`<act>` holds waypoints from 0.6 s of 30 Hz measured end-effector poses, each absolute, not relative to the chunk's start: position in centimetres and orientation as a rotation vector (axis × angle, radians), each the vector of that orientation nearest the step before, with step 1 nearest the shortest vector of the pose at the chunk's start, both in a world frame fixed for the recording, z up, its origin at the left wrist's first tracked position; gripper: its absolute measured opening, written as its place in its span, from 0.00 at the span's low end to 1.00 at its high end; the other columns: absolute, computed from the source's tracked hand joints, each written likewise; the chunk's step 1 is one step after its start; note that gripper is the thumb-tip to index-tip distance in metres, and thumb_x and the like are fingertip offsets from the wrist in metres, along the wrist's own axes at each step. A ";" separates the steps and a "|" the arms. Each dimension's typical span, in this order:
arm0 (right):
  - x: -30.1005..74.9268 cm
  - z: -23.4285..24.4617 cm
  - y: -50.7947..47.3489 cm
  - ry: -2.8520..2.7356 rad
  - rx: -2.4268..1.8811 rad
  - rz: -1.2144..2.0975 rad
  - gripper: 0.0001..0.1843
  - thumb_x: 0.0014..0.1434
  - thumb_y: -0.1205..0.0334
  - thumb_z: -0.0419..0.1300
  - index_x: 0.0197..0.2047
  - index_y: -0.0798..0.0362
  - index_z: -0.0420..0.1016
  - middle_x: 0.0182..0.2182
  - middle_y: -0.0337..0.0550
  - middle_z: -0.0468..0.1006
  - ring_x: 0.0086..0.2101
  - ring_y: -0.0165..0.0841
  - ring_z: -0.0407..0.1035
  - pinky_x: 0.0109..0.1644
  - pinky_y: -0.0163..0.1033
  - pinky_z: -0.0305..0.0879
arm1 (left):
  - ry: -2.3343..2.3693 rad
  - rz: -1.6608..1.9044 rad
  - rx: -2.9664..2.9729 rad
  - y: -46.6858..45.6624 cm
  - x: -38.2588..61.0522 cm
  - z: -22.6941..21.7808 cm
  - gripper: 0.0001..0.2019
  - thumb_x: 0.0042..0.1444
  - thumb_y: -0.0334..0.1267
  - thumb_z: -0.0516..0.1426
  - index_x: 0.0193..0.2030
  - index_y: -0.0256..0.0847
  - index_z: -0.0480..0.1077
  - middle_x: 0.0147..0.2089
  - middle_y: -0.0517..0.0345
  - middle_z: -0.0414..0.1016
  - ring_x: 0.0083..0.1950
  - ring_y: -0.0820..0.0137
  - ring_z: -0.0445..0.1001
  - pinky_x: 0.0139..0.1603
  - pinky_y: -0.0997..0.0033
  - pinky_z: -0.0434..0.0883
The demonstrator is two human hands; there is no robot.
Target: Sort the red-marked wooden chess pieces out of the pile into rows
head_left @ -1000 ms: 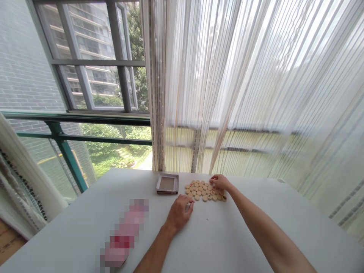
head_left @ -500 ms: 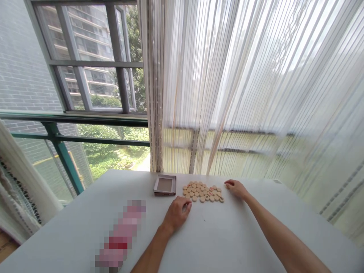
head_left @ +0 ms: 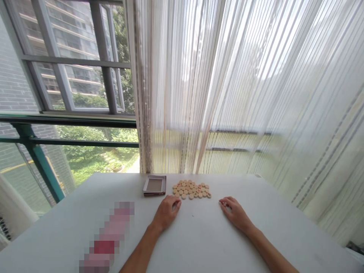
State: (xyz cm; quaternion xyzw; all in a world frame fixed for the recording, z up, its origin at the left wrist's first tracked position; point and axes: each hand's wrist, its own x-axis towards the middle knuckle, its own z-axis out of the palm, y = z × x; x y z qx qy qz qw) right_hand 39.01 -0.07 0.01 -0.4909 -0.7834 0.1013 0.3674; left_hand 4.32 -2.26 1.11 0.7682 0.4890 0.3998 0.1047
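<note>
Round wooden Chinese chess pieces (head_left: 192,188) lie in a tight cluster at the far middle of the table. Most show plain tops; a few carry red or dark characters. My left hand (head_left: 166,212) rests just in front of the cluster's left end, its fingers curled in towards the thumb and nothing visible in them. Right of the cluster and apart from it, my right hand (head_left: 235,215) lies low over the tabletop. Its thumb and fingers are drawn together; anything between them is too small to make out.
A shallow open box (head_left: 155,185) stands left of the pieces. A pixelated pink strip (head_left: 109,239) covers part of the white table (head_left: 196,242) at the left. Behind the table's far edge hangs a sheer striped curtain (head_left: 176,94), beside a green railing (head_left: 71,141).
My right hand has drawn back towards me from beside the far right end of the pieces. My left hand stays by the cluster. The whole view has swung slightly to the right.
</note>
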 end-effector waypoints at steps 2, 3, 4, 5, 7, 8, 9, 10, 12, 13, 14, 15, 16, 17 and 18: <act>37.7 0.3 -1.2 -2.039 -1.213 0.261 0.15 0.64 0.53 0.52 0.43 0.50 0.78 0.38 0.50 0.76 0.41 0.42 0.70 0.50 0.48 0.67 | 1.436 1.175 2.271 -2.3 4.3 1.2 0.10 0.63 0.38 0.52 0.40 0.42 0.75 0.40 0.53 0.78 0.44 0.62 0.72 0.49 0.65 0.67; 36.9 0.4 -1.8 -2.054 -1.189 0.284 0.15 0.65 0.54 0.52 0.43 0.50 0.77 0.39 0.49 0.76 0.41 0.41 0.70 0.50 0.48 0.67 | 1.434 1.172 2.278 -2.3 4.4 1.2 0.10 0.63 0.38 0.52 0.40 0.42 0.75 0.40 0.53 0.78 0.43 0.62 0.72 0.49 0.65 0.67; 36.1 0.5 -2.4 -2.070 -1.160 0.309 0.14 0.65 0.55 0.52 0.44 0.50 0.77 0.38 0.49 0.76 0.41 0.40 0.70 0.50 0.47 0.67 | 1.435 1.170 2.287 -2.3 4.4 1.3 0.10 0.63 0.38 0.52 0.39 0.43 0.75 0.39 0.53 0.78 0.43 0.62 0.72 0.49 0.64 0.67; 35.3 0.6 -2.9 -2.075 -1.140 0.334 0.13 0.66 0.56 0.52 0.45 0.49 0.76 0.38 0.48 0.75 0.41 0.40 0.70 0.50 0.46 0.67 | 1.435 1.168 2.297 -2.4 4.4 1.3 0.10 0.62 0.38 0.52 0.39 0.43 0.75 0.39 0.53 0.78 0.43 0.62 0.72 0.49 0.64 0.67; 33.8 0.7 -3.8 -2.105 -1.081 0.408 0.11 0.65 0.57 0.53 0.46 0.48 0.75 0.41 0.48 0.74 0.40 0.38 0.70 0.47 0.43 0.68 | 1.436 1.167 2.315 -2.5 4.5 1.4 0.09 0.62 0.37 0.53 0.38 0.43 0.75 0.39 0.54 0.78 0.43 0.62 0.72 0.50 0.64 0.66; 33.3 0.6 -4.1 -2.104 -1.062 0.441 0.11 0.65 0.58 0.54 0.47 0.48 0.74 0.41 0.47 0.73 0.38 0.36 0.71 0.46 0.41 0.69 | 1.434 1.165 2.323 -2.6 4.5 1.5 0.09 0.62 0.37 0.53 0.38 0.43 0.75 0.39 0.54 0.78 0.43 0.62 0.72 0.51 0.64 0.66; 32.8 0.6 -4.4 -2.097 -1.043 0.471 0.11 0.64 0.59 0.54 0.48 0.48 0.74 0.41 0.47 0.73 0.37 0.35 0.71 0.45 0.40 0.69 | 1.433 1.162 2.329 -2.6 4.5 1.5 0.09 0.62 0.37 0.53 0.38 0.43 0.75 0.39 0.54 0.78 0.43 0.62 0.72 0.51 0.63 0.66; 32.5 0.5 -4.5 -2.083 -1.028 0.499 0.11 0.63 0.60 0.55 0.48 0.48 0.73 0.41 0.46 0.72 0.35 0.35 0.71 0.44 0.39 0.69 | 1.432 1.157 2.335 -2.6 4.5 1.5 0.09 0.62 0.37 0.53 0.38 0.43 0.75 0.39 0.53 0.78 0.43 0.62 0.72 0.51 0.63 0.66; 31.9 0.4 -4.6 -2.039 -1.010 0.555 0.10 0.62 0.61 0.57 0.47 0.50 0.73 0.39 0.45 0.72 0.34 0.33 0.70 0.43 0.39 0.69 | 1.432 1.149 2.343 -2.5 4.5 1.4 0.09 0.63 0.37 0.53 0.38 0.43 0.75 0.39 0.53 0.78 0.43 0.62 0.72 0.51 0.62 0.66; 31.7 0.3 -4.5 -2.013 -1.007 0.590 0.09 0.61 0.61 0.58 0.45 0.50 0.74 0.38 0.45 0.72 0.33 0.33 0.70 0.42 0.38 0.69 | 1.431 1.146 2.346 -2.4 4.5 1.4 0.09 0.63 0.37 0.52 0.38 0.43 0.75 0.39 0.53 0.78 0.42 0.62 0.72 0.52 0.62 0.66; 31.4 0.3 -4.3 -1.989 -1.007 0.635 0.08 0.60 0.61 0.59 0.43 0.50 0.74 0.38 0.45 0.72 0.33 0.33 0.71 0.42 0.38 0.69 | 1.431 1.144 2.348 -2.3 4.5 1.4 0.10 0.63 0.38 0.52 0.37 0.43 0.75 0.38 0.53 0.78 0.42 0.62 0.72 0.52 0.62 0.66; 31.1 0.2 -4.2 -1.964 -1.006 0.687 0.07 0.59 0.61 0.60 0.42 0.51 0.74 0.38 0.44 0.72 0.33 0.33 0.71 0.42 0.38 0.69 | 1.430 1.142 2.348 -2.3 4.5 1.4 0.10 0.63 0.38 0.52 0.37 0.42 0.75 0.38 0.53 0.78 0.42 0.62 0.72 0.51 0.62 0.66; 30.7 0.2 -4.0 -1.941 -1.004 0.747 0.07 0.59 0.61 0.60 0.42 0.51 0.74 0.38 0.44 0.73 0.34 0.33 0.71 0.42 0.38 0.70 | 1.426 1.141 2.348 -2.3 4.5 1.5 0.10 0.63 0.38 0.52 0.37 0.43 0.75 0.38 0.53 0.78 0.42 0.62 0.72 0.51 0.62 0.67; 30.3 0.2 -3.8 -1.918 -0.999 0.809 0.07 0.59 0.61 0.60 0.42 0.51 0.74 0.38 0.44 0.74 0.34 0.33 0.72 0.42 0.38 0.70 | 1.419 1.141 2.348 -2.4 4.6 1.6 0.10 0.63 0.38 0.52 0.38 0.43 0.75 0.38 0.53 0.77 0.42 0.62 0.72 0.51 0.62 0.67; 29.9 0.2 -3.6 -1.891 -0.995 0.868 0.08 0.59 0.60 0.60 0.43 0.51 0.74 0.37 0.44 0.74 0.35 0.34 0.72 0.42 0.38 0.70 | 1.406 1.139 2.350 -2.5 4.7 1.7 0.10 0.63 0.37 0.52 0.38 0.43 0.74 0.39 0.53 0.77 0.43 0.62 0.72 0.50 0.62 0.67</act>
